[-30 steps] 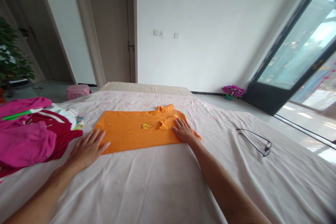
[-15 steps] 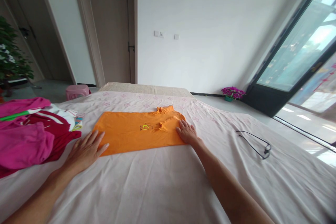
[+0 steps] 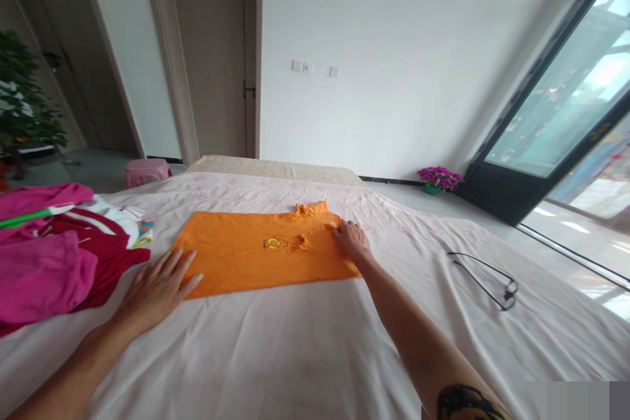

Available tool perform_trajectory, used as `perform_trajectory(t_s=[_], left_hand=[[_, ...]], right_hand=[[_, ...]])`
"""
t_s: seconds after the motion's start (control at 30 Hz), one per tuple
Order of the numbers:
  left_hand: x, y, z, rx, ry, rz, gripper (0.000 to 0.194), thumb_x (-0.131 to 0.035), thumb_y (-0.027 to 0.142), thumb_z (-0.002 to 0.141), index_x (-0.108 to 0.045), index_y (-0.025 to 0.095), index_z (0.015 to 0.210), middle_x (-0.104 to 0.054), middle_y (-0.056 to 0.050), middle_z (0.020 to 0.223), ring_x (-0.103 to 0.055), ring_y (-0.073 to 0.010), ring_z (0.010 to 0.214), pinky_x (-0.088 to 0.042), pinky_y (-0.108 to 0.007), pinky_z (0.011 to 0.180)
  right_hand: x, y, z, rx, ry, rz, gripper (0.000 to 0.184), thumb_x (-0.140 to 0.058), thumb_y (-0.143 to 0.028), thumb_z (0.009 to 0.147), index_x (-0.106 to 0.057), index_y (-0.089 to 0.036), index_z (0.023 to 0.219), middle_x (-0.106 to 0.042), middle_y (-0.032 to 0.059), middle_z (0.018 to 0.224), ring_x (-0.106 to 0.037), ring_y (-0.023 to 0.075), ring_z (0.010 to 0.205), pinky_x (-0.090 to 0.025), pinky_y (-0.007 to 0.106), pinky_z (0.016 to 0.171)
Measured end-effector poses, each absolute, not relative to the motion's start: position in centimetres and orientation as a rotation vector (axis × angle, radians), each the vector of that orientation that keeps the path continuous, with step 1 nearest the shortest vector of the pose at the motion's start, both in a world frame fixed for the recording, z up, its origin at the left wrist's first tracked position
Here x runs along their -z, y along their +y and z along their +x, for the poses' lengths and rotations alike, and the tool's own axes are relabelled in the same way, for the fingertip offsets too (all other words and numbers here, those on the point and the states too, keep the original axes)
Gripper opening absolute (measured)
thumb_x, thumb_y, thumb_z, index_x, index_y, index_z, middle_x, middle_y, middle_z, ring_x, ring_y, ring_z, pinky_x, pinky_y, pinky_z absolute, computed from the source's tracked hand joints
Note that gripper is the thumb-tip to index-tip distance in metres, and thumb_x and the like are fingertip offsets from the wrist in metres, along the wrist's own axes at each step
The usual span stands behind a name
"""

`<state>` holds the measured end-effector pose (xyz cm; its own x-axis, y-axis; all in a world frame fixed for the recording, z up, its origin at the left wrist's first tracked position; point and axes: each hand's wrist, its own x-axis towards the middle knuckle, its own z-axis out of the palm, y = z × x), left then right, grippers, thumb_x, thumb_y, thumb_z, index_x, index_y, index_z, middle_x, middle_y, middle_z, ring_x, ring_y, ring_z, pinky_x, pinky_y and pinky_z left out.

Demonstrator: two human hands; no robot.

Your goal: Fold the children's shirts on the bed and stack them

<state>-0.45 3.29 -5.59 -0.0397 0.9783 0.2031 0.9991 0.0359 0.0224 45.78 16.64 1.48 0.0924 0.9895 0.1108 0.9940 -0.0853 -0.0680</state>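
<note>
An orange T-shirt (image 3: pixel 236 256) with a small yellow and dark print lies folded lengthwise on the pale sheet (image 3: pixel 275 354). Its sleeve and neck area bunch up a little toward the right. My left hand (image 3: pixel 160 282) rests flat at the shirt's left end, fingers stretched and thumb apart, with the fingertips on the cloth. At the right end, my right hand (image 3: pixel 353 241) has its fingers bent in and closed on the shirt's edge; the fingertips are partly hidden.
A heap of pink, red and white clothes (image 3: pixel 44 269) lies at the left. Black-framed glasses (image 3: pixel 506 295) rest on the sheet at the right. Beyond the bed are a pink stool (image 3: pixel 146 172) and purple potted flowers (image 3: pixel 438 177).
My right hand's fingers have gone from lying stretched on the shirt to bent at its edge. My left hand stays at the left end. The view has shifted slightly.
</note>
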Motion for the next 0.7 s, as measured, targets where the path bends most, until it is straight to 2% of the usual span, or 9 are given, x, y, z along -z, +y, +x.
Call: perform_trajectory(t_s=[0.2, 0.47, 0.57, 0.7], left_hand=[[5.5, 3.3, -0.5, 0.254, -2.137, -2.089, 0.072, -0.037, 0.056, 0.088, -0.043, 0.018, 0.149, -0.033, -0.016, 0.16, -0.03, -0.0342, 0.147, -0.025, -0.056, 0.114], [5.4, 3.2, -0.6, 0.222, -2.121, -2.091, 0.073, -0.036, 0.057, 0.088, -0.042, 0.018, 0.15, -0.033, -0.016, 0.16, -0.031, -0.0345, 0.146, -0.027, -0.055, 0.114], [5.5, 3.3, -0.5, 0.233, -2.134, -2.096, 0.074, -0.036, 0.056, 0.088, -0.042, 0.018, 0.15, -0.032, -0.016, 0.16, -0.029, -0.0342, 0.148, -0.026, -0.056, 0.114], [5.6, 3.3, -0.5, 0.272, -2.151, -2.111, 0.072, -0.037, 0.055, 0.088, -0.042, 0.018, 0.15, -0.033, -0.016, 0.16, -0.028, -0.0354, 0.148, -0.023, -0.057, 0.115]], right_hand=[[-0.9, 17.0, 46.6, 0.062, -2.0, -2.209, 0.037, -0.027, -0.04, 0.105, -0.053, -0.02, 0.123, -0.07, 0.0124, 0.109, -0.066, 0.0248, 0.099, -0.042, 0.033, 0.08], [0.1, 17.6, 47.6, 0.072, -1.99, -2.329, 0.039, -0.026, -0.039, 0.105, -0.052, -0.02, 0.125, -0.07, 0.0135, 0.109, -0.067, 0.0262, 0.101, -0.045, 0.034, 0.081], [-0.3, 17.1, 47.5, 0.177, -1.983, -2.274, 0.04, -0.024, -0.034, 0.104, -0.055, -0.021, 0.126, -0.066, 0.0136, 0.119, -0.062, 0.0257, 0.109, -0.043, 0.037, 0.089], [-0.5, 15.7, 45.8, 0.34, -2.078, -1.994, 0.042, -0.027, -0.031, 0.103, -0.056, -0.021, 0.133, -0.057, 0.0127, 0.138, -0.05, 0.0265, 0.126, -0.033, 0.04, 0.106]])
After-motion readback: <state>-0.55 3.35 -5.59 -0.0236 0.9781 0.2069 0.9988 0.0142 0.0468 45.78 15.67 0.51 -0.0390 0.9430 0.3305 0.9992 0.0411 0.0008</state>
